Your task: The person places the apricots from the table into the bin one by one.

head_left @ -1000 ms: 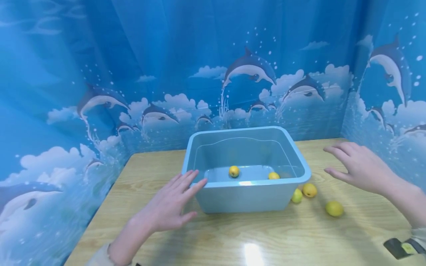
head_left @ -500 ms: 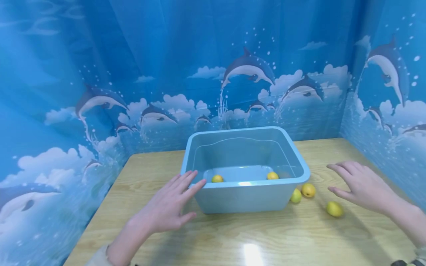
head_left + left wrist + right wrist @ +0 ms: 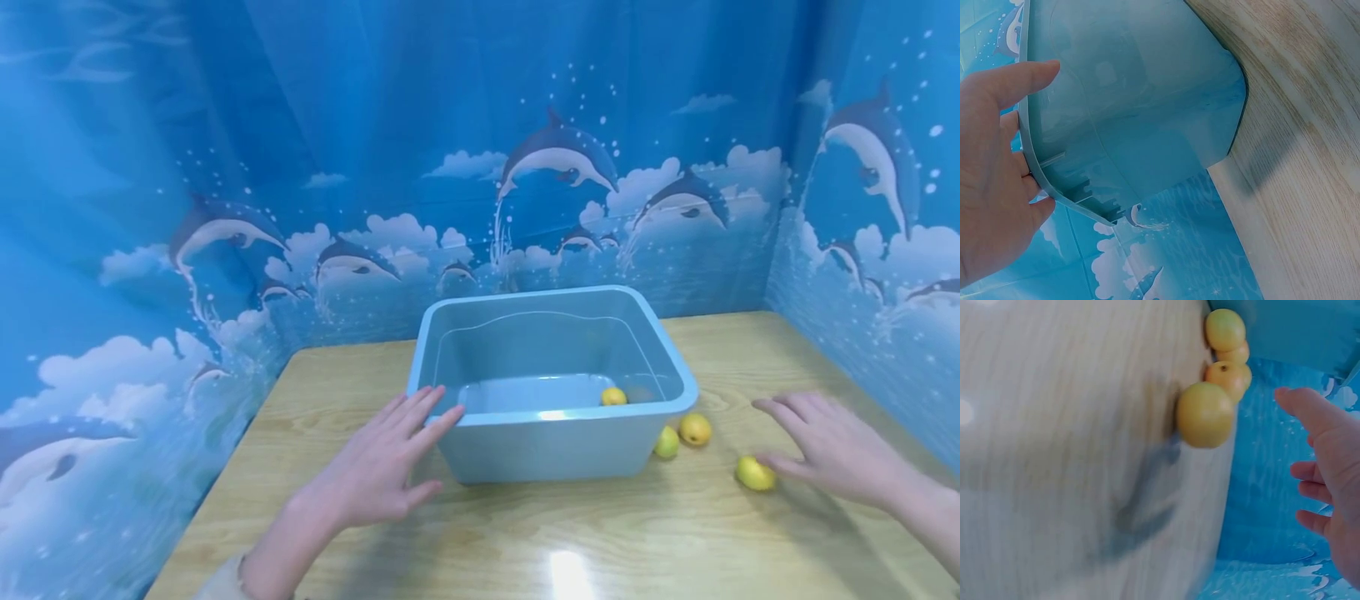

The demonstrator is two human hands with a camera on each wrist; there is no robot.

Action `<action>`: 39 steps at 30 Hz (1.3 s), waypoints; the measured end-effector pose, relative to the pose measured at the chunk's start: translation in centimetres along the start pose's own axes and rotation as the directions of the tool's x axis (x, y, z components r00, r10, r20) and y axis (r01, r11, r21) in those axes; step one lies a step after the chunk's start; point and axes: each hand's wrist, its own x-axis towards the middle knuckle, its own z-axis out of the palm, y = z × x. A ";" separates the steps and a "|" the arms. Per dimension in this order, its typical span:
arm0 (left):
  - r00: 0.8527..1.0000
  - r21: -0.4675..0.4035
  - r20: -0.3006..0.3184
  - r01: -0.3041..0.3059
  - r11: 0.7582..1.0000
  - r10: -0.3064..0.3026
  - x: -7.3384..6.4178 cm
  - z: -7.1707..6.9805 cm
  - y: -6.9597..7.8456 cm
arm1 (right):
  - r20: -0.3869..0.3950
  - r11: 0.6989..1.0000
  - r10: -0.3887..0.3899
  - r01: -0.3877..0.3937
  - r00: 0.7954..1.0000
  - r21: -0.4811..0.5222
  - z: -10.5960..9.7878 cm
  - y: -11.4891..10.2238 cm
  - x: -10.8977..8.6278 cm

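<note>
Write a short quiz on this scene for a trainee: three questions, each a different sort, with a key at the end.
1. Fill in the blank: in the head view, the yellow fruit nearest the right hand lies on the wooden table to the ____ of the blue bin.
2. True or false: the right hand holds no fruit.
3. Which is nearest to the left hand? A, the yellow fruit; B, the blue bin; C, the curtain.

Key:
1. Right.
2. True; the right wrist view shows a gap between the hand and the fruit.
3. B; in the head view its fingers are at the near left corner.
</note>
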 end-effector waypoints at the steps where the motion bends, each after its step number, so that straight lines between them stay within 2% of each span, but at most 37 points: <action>1: 1.000 -0.002 -0.001 0.000 1.000 0.000 0.0 0.0 0.0 | -0.002 1.000 -0.004 0.004 1.000 0.006 0.1 0.0 -0.2; 9: 1.000 -0.009 -0.003 0.005 1.000 -0.005 0.0 0.1 0.0 | 0.052 1.000 -0.005 0.004 0.999 0.009 1.4 -0.2 -1.5; 12: 1.000 -0.008 -0.007 0.006 1.000 -0.006 0.1 0.0 -0.1 | 0.082 1.000 0.014 -0.016 0.997 0.023 1.8 -0.2 -1.7; 21: 1.000 -0.005 0.000 0.008 1.000 -0.008 0.1 -0.1 0.0 | 0.122 1.000 0.002 -0.006 0.993 0.029 2.4 0.0 -2.2; 39: 1.000 -0.014 0.001 0.000 1.000 0.000 0.1 -0.2 0.0 | 0.099 0.997 -0.066 0.064 0.993 0.031 3.2 0.2 -2.2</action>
